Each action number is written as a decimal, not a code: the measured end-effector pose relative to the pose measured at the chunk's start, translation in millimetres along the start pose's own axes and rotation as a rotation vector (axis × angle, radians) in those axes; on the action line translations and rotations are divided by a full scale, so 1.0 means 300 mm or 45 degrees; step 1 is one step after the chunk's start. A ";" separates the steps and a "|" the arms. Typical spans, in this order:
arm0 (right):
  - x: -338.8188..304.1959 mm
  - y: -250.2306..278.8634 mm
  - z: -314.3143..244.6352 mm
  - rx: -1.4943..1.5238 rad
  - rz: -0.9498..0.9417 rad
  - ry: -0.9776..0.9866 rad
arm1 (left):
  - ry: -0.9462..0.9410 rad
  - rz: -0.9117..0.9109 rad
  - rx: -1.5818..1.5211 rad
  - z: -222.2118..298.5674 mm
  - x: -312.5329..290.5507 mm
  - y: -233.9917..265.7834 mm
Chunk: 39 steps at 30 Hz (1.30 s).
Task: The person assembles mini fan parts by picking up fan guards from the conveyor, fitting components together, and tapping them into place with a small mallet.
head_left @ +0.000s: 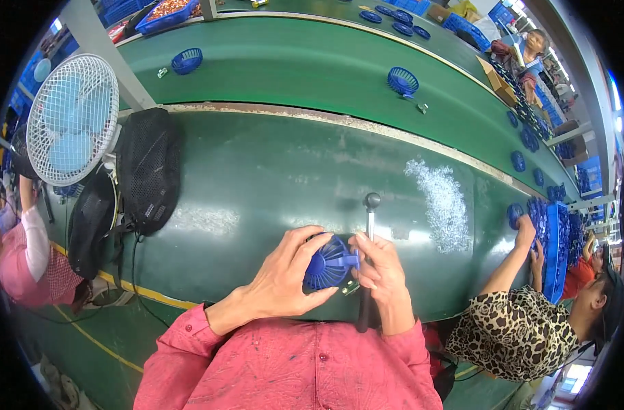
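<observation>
Close in front of me, my left hand (284, 273) is wrapped round a blue round slotted plastic fan housing (327, 263), thumb below and fingers over its top. My right hand (382, 268) is closed, its fingertips pinching the housing's narrow right end. Beneath that end, a small green circuit board (351, 287) shows beside my left thumb. A metal rod with a black ball top (372, 201) rises by my right fingers, and a dark shaft continues below; whether the right hand touches it, I cannot tell.
Beyond the green worktop (277, 164), a conveyor belt (277, 75) carries blue housings (402, 80) with small circuit boards. Small pale bits (443, 205) lie scattered at right. A white desk fan (72, 119) and black mesh bag (148, 167) stand left. A co-worker (524, 328) reaches toward a blue crate (554, 253).
</observation>
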State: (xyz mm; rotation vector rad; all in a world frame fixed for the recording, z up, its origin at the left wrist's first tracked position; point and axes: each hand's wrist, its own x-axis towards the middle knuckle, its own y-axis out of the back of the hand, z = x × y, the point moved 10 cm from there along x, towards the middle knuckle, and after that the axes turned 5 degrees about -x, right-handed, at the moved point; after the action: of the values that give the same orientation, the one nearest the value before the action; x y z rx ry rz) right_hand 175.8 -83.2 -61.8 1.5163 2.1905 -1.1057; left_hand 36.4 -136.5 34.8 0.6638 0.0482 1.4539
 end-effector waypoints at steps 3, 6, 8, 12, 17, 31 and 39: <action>-0.006 -0.003 0.008 0.013 -0.012 -0.024 | 0.021 0.006 0.012 -0.006 -0.001 -0.007; -0.004 -0.004 0.015 0.028 -0.038 -0.030 | 0.042 0.005 0.014 -0.014 -0.001 -0.013; 0.004 -0.001 0.018 0.050 -0.068 -0.020 | 0.044 0.006 0.005 -0.017 0.003 -0.017; 0.014 -0.005 0.020 0.075 -0.075 -0.010 | 0.065 -0.004 -0.017 -0.029 0.008 -0.016; 0.010 -0.020 0.010 0.138 -0.109 0.020 | 0.133 -0.027 -0.098 -0.056 0.012 -0.016; -0.042 -0.013 -0.076 -0.532 0.129 0.329 | 0.218 0.014 0.181 -0.054 0.012 0.014; -0.056 0.011 -0.086 -0.880 0.187 0.412 | 0.232 0.059 0.263 -0.063 0.021 0.030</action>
State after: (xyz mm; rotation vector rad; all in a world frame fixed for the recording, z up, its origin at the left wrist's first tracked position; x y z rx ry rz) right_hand 191.2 -76.0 -35.9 1.5444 2.2551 -0.0184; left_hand 21.2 -123.6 25.6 0.7011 0.3300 1.5639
